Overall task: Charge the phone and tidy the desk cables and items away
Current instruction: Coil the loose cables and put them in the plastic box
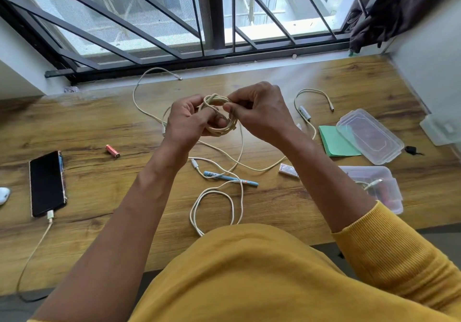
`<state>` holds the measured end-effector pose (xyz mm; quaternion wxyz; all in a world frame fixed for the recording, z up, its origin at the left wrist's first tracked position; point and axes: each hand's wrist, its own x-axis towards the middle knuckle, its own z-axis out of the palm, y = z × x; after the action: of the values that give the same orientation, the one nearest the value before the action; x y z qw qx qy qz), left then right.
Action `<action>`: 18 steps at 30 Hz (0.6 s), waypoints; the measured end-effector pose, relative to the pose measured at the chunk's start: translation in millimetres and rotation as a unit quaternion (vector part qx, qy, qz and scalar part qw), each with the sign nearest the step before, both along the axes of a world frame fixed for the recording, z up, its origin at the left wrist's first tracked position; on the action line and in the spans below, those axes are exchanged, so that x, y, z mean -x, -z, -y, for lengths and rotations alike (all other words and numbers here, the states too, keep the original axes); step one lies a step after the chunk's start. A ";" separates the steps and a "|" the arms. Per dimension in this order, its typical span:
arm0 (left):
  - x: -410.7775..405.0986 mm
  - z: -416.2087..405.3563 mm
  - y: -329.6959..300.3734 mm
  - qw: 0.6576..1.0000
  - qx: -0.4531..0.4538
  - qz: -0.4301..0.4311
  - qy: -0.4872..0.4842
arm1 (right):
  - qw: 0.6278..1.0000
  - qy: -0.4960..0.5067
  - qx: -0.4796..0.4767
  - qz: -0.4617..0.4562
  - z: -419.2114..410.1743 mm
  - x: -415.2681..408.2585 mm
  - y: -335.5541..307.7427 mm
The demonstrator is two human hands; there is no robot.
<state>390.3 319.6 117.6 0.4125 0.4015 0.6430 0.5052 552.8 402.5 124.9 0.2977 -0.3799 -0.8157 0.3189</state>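
Note:
A cream cable coil [220, 116] is held above the middle of the wooden desk [99, 127]. My left hand [188, 119] grips the coil with fingers through its loops. My right hand [259, 112] pinches a strand at the coil's top right. Loose cable trails from the coil down onto the desk. A black phone [47, 183] lies at the left with a charging cable [32, 252] plugged into its near end. A white cable [214, 197] lies looped near the front edge. A short cable [314, 94] lies at the right.
A red battery [112, 151] lies left of centre, a blue pen [230, 178] in front. A green pad [335, 142], a clear lid [369, 136] and a clear box [381, 189] holding a cable sit at the right. A white battery [304, 112] and a small packet [288, 169] lie nearby.

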 end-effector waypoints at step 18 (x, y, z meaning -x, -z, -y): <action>4.7 6.7 -8.6 0.920 0.100 0.377 -0.038 | 0.999 0.040 -0.019 -0.014 0.8 -3.1 3.8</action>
<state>385.6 312.9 126.1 0.6429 0.1129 0.5022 0.5673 555.9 401.7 121.1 0.3285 -0.4017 -0.8016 0.2970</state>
